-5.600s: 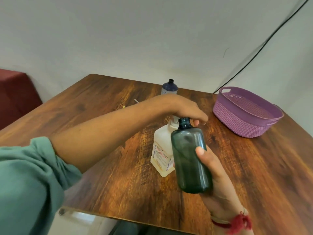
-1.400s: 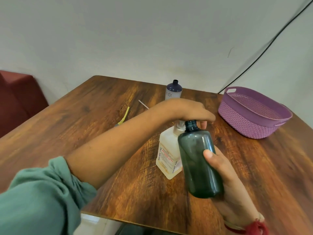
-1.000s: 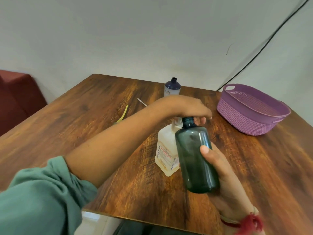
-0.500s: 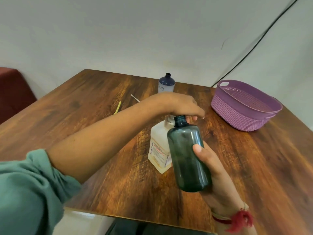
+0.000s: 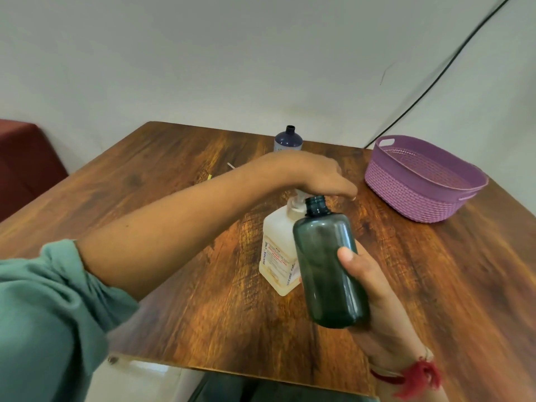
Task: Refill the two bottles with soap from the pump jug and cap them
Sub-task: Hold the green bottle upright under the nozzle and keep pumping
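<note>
Green bottle [image 5: 327, 271], uncapped, sat gripped in your right hand [image 5: 374, 303], raised just beside the pump jug [image 5: 278, 256] on the table [image 5: 174, 158]; your left hand [image 5: 313, 175] pressed its pump, fingers nearly straight.

Pump head of the pump jug [image 5: 278, 256] is hidden under the left hand [image 5: 316, 175]; nozzle not visible. Jug's right side is covered by the dark green bottle [image 5: 327, 268]; label print too small to read. Fill level inside the tinted bottle: cannot tell. Right hand [image 5: 374, 300]: only thumb and palm show, fingers lie behind the bottle; wrist cut by bottom edge. Far blue bottle [image 5: 288, 139]: lower body behind the left wrist. Yellow strip [image 5: 209, 177] and thin white stick [image 5: 231, 165] sit partly behind the forearm [image 5: 162, 236], too small to identify. Green sleeve [image 5: 43, 314] runs off left and bottom edges.
</note>
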